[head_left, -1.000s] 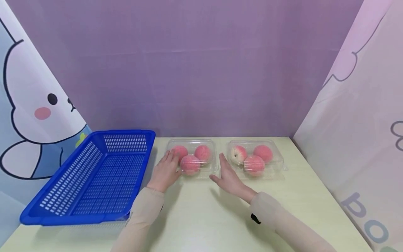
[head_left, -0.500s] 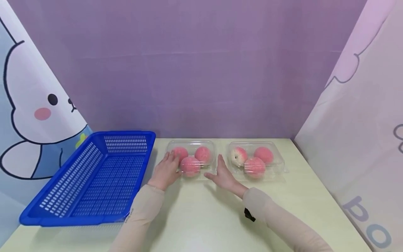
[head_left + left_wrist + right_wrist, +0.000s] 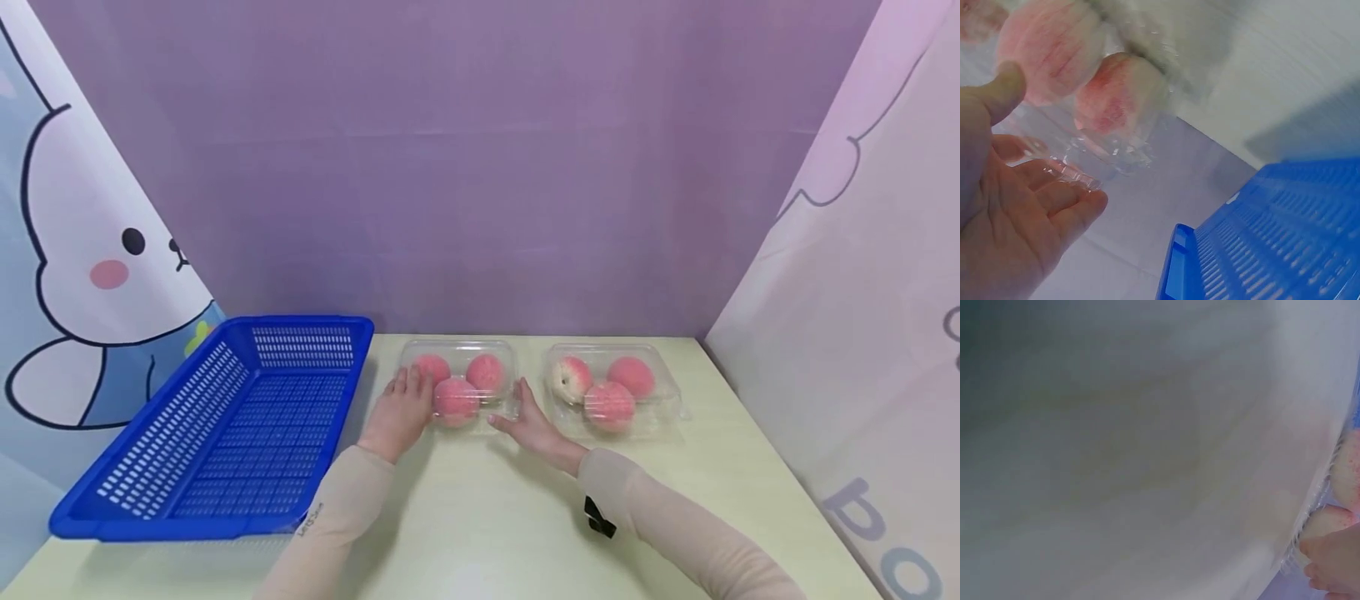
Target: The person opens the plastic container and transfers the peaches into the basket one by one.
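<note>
Two clear plastic clamshell boxes stand side by side on the table, each holding pink peaches. My left hand (image 3: 401,410) is at the left side of the left clamshell box (image 3: 491,347). In the left wrist view its thumb lies in front of a peach (image 3: 1050,50) and its fingers curve along the clear edge. My right hand (image 3: 534,427) touches the same box's front right corner, fingers straight along the side and thumb spread across the front. The right clamshell box (image 3: 663,408) is just beyond that hand. Only some right fingertips show in the right wrist view.
A blue plastic basket (image 3: 330,454) with slotted walls stands at the left of the table (image 3: 480,525). Purple cloth (image 3: 480,183) hangs behind the table. Printed cloth walls border it left and right, the right wall (image 3: 840,367) close to the table's edge.
My right hand has moved slightly left, its thumb reaching the front corner of the left box. The left hand and both boxes have stayed put; the view shifts slightly.
</note>
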A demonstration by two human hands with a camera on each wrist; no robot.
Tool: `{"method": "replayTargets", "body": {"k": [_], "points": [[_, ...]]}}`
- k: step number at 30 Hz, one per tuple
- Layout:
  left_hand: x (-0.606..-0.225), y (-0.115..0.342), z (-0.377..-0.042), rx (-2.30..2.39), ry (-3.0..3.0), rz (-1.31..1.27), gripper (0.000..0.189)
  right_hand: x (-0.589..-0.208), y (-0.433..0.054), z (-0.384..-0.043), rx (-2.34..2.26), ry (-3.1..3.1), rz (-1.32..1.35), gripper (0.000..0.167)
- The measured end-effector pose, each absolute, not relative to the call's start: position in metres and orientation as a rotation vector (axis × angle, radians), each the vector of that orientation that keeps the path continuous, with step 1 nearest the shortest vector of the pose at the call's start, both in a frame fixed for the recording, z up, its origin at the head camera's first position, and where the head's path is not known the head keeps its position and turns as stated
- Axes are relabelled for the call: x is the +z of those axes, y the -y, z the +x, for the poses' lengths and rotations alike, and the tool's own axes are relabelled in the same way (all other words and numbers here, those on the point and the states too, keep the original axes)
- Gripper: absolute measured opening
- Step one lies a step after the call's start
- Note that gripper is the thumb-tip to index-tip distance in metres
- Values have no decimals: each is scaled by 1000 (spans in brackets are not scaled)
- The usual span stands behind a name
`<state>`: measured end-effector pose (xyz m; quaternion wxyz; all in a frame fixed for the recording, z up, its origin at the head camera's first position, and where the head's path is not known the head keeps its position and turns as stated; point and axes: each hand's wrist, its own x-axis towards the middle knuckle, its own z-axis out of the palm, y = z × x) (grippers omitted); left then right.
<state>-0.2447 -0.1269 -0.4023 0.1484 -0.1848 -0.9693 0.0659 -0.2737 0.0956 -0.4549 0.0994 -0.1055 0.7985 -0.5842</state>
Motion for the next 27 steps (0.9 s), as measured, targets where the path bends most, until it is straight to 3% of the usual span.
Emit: {"method": "replayTargets", "body": {"k": [10, 27], "points": [[-408, 124, -243, 345, 2731, -559, 36, -446, -95, -268, -1821, -2214, -293, 91], [-409, 117, -244, 550, 2680, -536, 36, -453, -94, -270, -1809, -2242, -264, 92]]}}
